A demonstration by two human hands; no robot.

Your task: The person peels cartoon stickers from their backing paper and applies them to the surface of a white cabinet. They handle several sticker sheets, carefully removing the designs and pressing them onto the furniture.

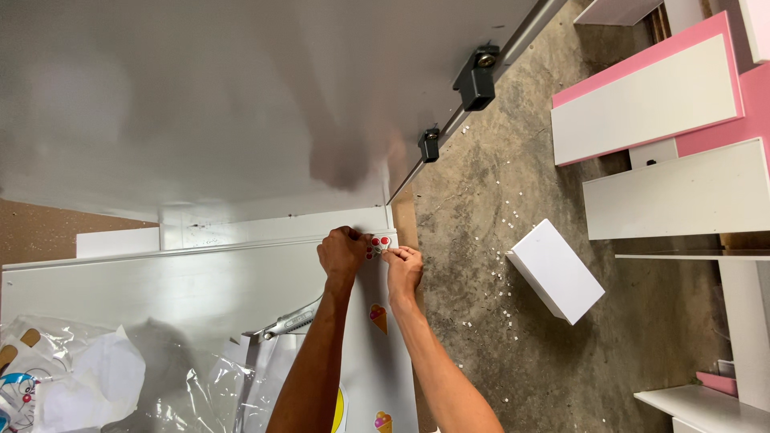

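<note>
Both my hands meet at the upper right corner of a white panel (200,281). My left hand (342,251) is closed in a fist against the panel's top edge. My right hand (403,266) pinches a small sticker with red dots (380,243) and presses it onto the panel. Lower on the same panel are an ice-cream cone sticker (378,317), a yellow sticker (339,409) and another ice-cream sticker (383,421). A large glossy white board (200,104) with two black fittings (478,78) lies just beyond my hands.
Crumpled clear plastic wrap with cartoon stickers (72,385) lies at the lower left, beside a metal tool (289,322). A small white box (555,270) sits on the concrete floor (497,321). Pink and white furniture panels (650,104) stand at the right.
</note>
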